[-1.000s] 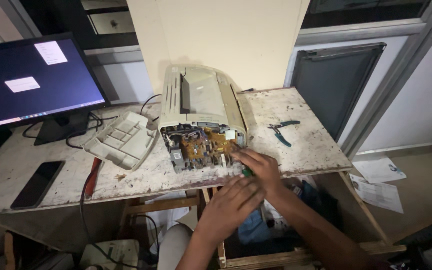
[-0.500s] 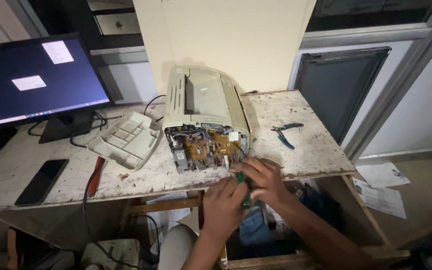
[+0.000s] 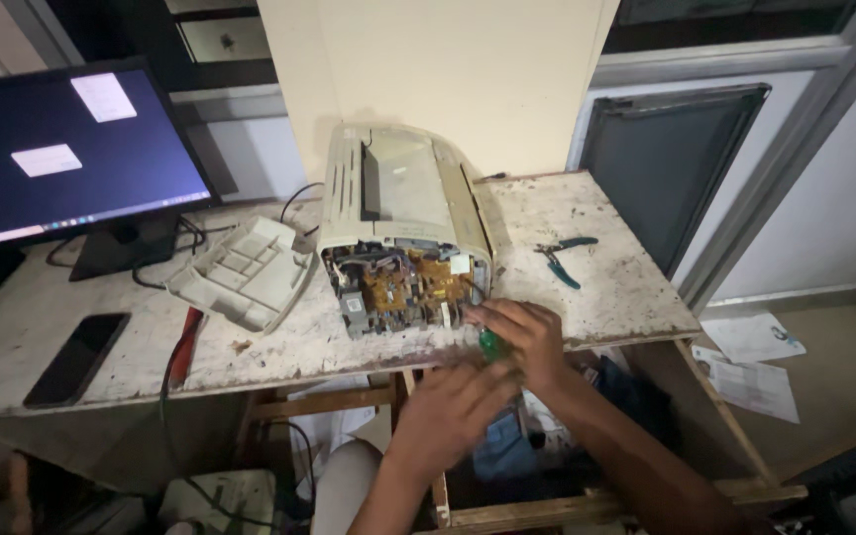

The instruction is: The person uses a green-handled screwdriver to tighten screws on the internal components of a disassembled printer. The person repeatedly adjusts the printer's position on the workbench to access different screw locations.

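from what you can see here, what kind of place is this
Probably a small electronics repair bench. An opened printer with its circuit board bared sits on a worn table, pliers lie beside it, and the right hand holds a green-handled screwdriver.

both forearms come up from the bottom edge, bare, angling in toward each other. the right hand (image 3: 525,337) is the farther one, fingers curled tight in a closed grip around a green handle, knuckles up, thumb side pointing left. its forearm runs down and to the right, out of frame. the left hand (image 3: 453,408) sits just below and left of it, blurred, back of the hand up, fingers bent loosely forward and nearly touching the right wrist. whether it grips anything is unclear.
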